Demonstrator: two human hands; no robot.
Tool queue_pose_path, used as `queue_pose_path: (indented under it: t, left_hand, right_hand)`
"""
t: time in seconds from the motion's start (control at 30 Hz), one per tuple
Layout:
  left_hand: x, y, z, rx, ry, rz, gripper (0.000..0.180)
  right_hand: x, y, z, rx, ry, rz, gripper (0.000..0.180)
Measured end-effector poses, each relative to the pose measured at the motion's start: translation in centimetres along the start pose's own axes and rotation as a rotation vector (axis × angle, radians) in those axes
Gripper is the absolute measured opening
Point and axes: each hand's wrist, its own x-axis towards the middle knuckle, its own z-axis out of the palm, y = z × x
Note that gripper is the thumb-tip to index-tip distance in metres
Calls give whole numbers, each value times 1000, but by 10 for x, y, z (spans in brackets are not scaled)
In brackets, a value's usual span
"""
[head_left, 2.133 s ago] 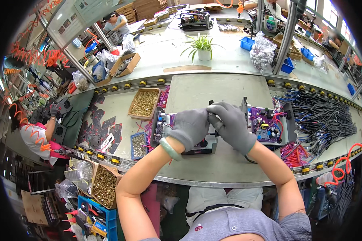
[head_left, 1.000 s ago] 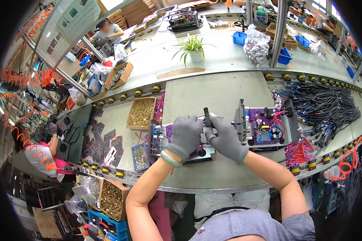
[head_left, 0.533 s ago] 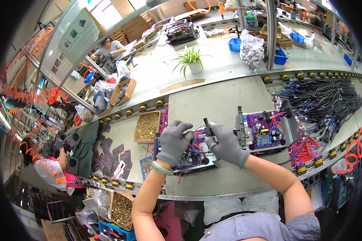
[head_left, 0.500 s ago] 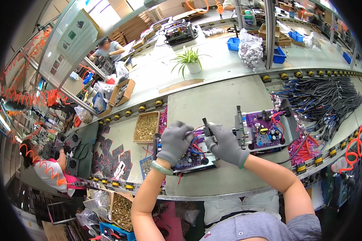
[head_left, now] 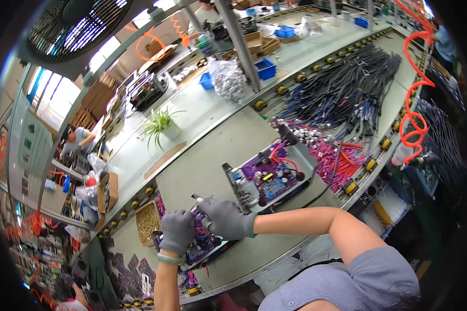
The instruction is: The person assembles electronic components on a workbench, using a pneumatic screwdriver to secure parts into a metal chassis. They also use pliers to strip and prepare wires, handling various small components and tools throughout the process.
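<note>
Seen from above, slanted across a grey workbench (head_left: 213, 155): purple circuit board (head_left: 205, 243) on a dark tray, long axis running from lower left to upper right, near end toward the bench's front edge. Left hand (head_left: 176, 231), in a grey glove, fingers curled down onto the board's left part, pressing or gripping it; which of the two, cannot tell. Right hand (head_left: 227, 218), gloved alike, closed around a slim metal tool (head_left: 200, 198), tip pointing up and left, just above the board's far edge. Just beside, to the right, a second purple board (head_left: 270, 179) with red wires and black parts, lying along the same slant. Beyond it, a heap of black cable bundles (head_left: 342, 88) and a pink-and-red wire bunch (head_left: 334, 155). Left of the hands, a small tray of brass-coloured parts (head_left: 147, 223). Farther back, a potted green plant (head_left: 161, 124).
</note>
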Motion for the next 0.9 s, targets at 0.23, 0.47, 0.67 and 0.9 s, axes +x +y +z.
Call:
queue_pose_path:
  t: [0.23, 0.47, 0.67, 0.9]
  left_hand:
    - [23, 27, -23, 156, -124, -91, 5]
    - [41, 96, -27, -216, 349, -187, 31]
    - [60, 135, -13, -318, 132, -209, 19]
    - [57, 121, 11, -165, 104, -125, 20]
  right_hand:
    - [-8, 10, 4, 4, 318, -245, 54]
    - [-78, 21, -207, -29, -37, -271, 53]
    - [-165, 309, -325, -627, 984, 422, 25]
    - [-245, 385, -348, -903, 429, 1400, 30]
